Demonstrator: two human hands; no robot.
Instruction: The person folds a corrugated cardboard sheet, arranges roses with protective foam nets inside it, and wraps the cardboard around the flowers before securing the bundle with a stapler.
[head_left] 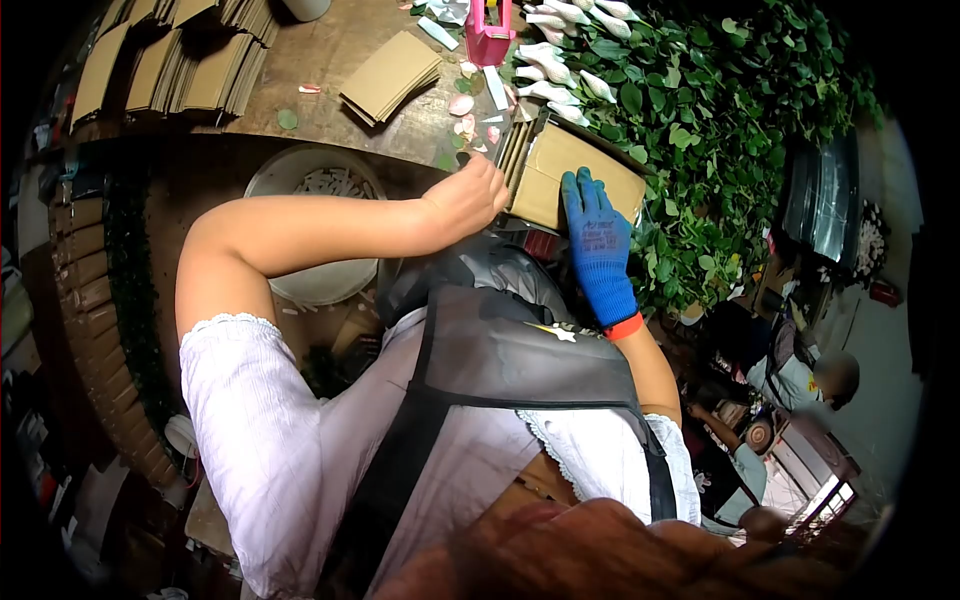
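Observation:
My bare left hand (468,203) is at the left end of a bundle of brown cardboard pieces (540,182). Its fingers are curled closed against the cardboard edges, and whatever they pinch, if anything, is hidden. A blue knitted glove with an orange-red cuff covers my right hand (598,232). That hand lies flat on the top cardboard face, fingers stretched out and pointing away from me. The bundle rests at the table's near edge, just in front of my grey apron (530,345).
A small cardboard stack (392,75) lies on the wooden table (300,60), with bigger stacks (215,70) at far left. Behind the bundle are a pink holder (490,40), wrapped white flower buds (548,68) and heaped green leaves (700,130). Under the table sits a white bucket (318,285). People work at right.

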